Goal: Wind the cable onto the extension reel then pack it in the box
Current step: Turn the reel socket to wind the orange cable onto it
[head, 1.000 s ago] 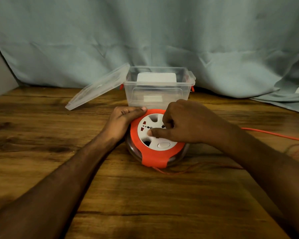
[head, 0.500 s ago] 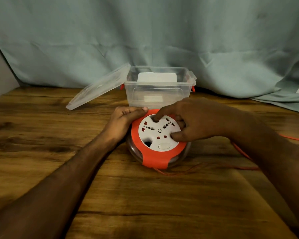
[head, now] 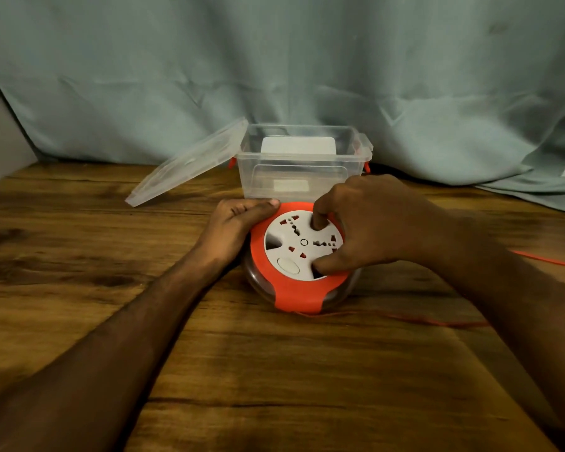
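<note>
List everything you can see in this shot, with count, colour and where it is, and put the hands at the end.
extension reel: one, orange with a white socket face, table centre, in front of the box
cable: one, orange, trailing from the reel to the right
box: one, clear plastic, open, behind the reel
lid: one, clear, leaning against the box's left side
table: one, brown wood
curtain: one, pale blue-green, backdrop
left hand: grips the reel's left rim
right hand: fingers hooked into the white face

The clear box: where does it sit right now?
In the head view the clear box stands open at centre back of the wooden table, just behind the extension reel, its lid leaning off its left side.
</note>
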### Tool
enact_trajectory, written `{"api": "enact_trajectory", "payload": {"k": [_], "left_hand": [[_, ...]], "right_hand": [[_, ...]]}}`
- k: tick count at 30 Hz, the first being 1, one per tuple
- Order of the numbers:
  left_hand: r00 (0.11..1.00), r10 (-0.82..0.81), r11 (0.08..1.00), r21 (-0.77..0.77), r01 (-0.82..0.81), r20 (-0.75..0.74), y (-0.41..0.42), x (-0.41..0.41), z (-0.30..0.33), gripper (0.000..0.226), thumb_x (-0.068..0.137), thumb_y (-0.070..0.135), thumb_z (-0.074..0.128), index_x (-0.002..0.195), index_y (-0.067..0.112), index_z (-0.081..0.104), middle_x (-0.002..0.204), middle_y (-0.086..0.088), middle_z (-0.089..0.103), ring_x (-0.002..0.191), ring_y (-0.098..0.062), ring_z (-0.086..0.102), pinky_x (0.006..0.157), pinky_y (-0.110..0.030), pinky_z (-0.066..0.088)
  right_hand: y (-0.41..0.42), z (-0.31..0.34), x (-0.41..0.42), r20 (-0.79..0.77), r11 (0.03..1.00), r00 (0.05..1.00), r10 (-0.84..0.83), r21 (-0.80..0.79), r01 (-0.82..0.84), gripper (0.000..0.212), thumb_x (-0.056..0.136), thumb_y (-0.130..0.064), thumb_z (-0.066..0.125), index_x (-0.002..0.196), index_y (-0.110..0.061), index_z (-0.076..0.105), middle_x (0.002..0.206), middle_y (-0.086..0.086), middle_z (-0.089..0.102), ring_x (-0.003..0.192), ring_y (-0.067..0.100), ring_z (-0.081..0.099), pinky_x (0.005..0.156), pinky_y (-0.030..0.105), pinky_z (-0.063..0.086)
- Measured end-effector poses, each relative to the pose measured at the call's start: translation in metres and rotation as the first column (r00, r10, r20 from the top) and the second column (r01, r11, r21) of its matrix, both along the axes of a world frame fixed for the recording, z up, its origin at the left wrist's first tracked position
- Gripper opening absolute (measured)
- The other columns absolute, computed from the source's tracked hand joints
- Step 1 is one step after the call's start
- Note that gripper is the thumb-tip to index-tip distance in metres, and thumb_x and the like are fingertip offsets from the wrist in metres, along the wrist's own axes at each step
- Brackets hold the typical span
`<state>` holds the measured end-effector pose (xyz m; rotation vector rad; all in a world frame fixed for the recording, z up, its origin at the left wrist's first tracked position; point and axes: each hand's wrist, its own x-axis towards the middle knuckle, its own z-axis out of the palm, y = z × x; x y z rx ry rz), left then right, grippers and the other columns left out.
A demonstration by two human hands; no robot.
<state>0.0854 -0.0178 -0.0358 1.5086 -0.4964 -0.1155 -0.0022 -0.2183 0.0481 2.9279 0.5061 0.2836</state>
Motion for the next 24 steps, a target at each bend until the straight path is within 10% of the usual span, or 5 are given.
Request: {"api": "enact_trajectory", "payload": {"k": [13,24], "left_hand": [[1.0,0.001,0.998,0.067,0.0,-0.008,0.001,-0.002,0.002,0.032,0.099,0.021,0.061,0.103,-0.009,0.073,0.099,-0.03,0.075,0.095,-0.055,0.069,0.086,-0.061,0.055],[1.0,-0.002,0.996,0.093,0.0,0.031,0.001,-0.003,0.004,0.028,0.101,0.017,0.057,0.104,-0.004,0.074,0.096,-0.022,0.077,0.084,-0.035,0.076,0.073,-0.036,0.062]], "right_hand": [[0.018,-0.01,-0.006,0.006,0.993,0.997,-0.074,0.088,0.073,0.061,0.056,-0.09,0.054,0.067,-0.032,0.04,0.076,-0.01,0.054,0.066,0.01,0.049,0.058,0.029,0.034],[0.025,-0.013,-0.002,-0.013,0.977,0.996,-0.083,0.195,0.084,0.05,0.08,-0.076,0.055,0.063,-0.029,0.049,0.066,-0.014,0.047,0.064,0.007,0.052,0.053,0.023,0.03]]}}
